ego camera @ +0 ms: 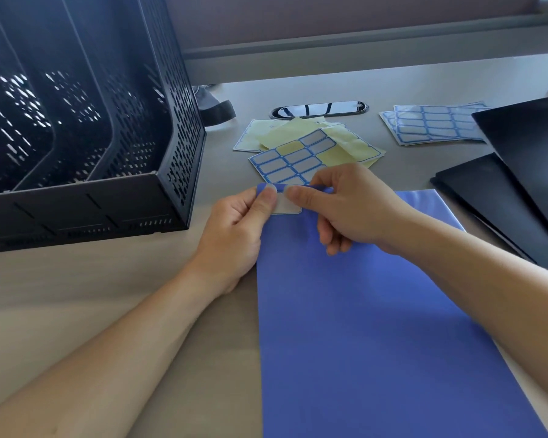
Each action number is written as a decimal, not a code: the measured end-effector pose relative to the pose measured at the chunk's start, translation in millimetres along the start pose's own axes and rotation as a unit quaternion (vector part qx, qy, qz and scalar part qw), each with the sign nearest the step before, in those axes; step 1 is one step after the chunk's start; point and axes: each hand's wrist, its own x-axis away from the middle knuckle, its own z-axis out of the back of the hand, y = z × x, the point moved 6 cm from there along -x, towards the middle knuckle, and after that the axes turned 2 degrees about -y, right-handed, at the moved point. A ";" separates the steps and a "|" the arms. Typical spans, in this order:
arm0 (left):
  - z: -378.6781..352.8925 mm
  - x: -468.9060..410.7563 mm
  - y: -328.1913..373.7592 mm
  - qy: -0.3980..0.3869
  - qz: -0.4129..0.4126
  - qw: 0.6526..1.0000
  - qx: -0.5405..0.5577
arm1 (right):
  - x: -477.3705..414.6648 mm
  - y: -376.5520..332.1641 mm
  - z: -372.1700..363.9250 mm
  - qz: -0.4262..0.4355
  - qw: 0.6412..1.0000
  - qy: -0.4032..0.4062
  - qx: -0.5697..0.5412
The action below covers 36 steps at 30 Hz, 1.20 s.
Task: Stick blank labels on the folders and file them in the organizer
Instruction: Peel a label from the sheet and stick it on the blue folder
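**Label held at the blue folder's far left corner**

The blue folder (377,327) lies flat on the desk (108,295), its long left edge running straight away from the person and its near end cut off by the frame. The black organizer (76,121) stands to the left, its front corner near the folder's far corner, with a strip of bare desk between them. Black folders (525,172) lie along the right, close to the blue folder's far right edge. Past the far edge sit a part-used label sheet (285,162) and, further right, full sheets (431,124) — the part-used one just beside the fingers.

The label (287,207) sits on the folder's far left corner. The left hand (231,226) has its fingers curled at the folder's edge and its thumb pressed onto the label. The right hand (348,203) is curled too — thumb on the label, forefinger hooked over the folder's far edge.
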 end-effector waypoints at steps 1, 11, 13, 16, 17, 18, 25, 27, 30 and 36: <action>0.3 0.6 2.0 0.008 -0.007 1.000 -0.017 | 1.1 -2.5 0.2 -0.006 1.000 -0.004 -0.002; 15.0 28.1 72.9 0.170 -0.203 0.922 -0.283 | 28.5 -3.0 92.7 -0.020 0.949 0.181 0.256; 16.6 31.1 89.2 0.188 -0.235 0.906 -0.297 | 41.5 7.3 99.6 -0.045 0.973 0.178 0.140; 11.9 37.5 113.0 0.200 -0.285 0.887 -0.304 | 57.4 6.3 99.6 -0.020 0.983 0.160 -0.085; 11.5 40.7 120.2 0.207 -0.292 0.881 -0.310 | 59.6 1.9 103.6 -0.001 0.977 0.171 -0.126; 13.9 41.1 124.6 0.213 -0.290 0.879 -0.314 | 61.1 -5.2 107.8 0.018 0.972 0.183 -0.147; 41.7 53.3 121.0 0.152 -0.046 0.977 -0.145 | 58.3 -83.4 119.6 0.187 0.929 0.262 -0.182; 42.9 64.3 128.9 0.118 -0.055 0.988 -0.087 | 51.3 -104.2 116.7 0.219 0.922 0.290 -0.132; 48.5 80.6 151.6 0.157 -0.109 0.981 -0.036 | 42.3 -127.7 104.8 0.203 0.916 0.342 0.049; 69.9 94.3 201.3 0.242 -0.273 0.929 -0.062 | 45.8 -167.0 9.8 0.275 0.922 0.173 0.211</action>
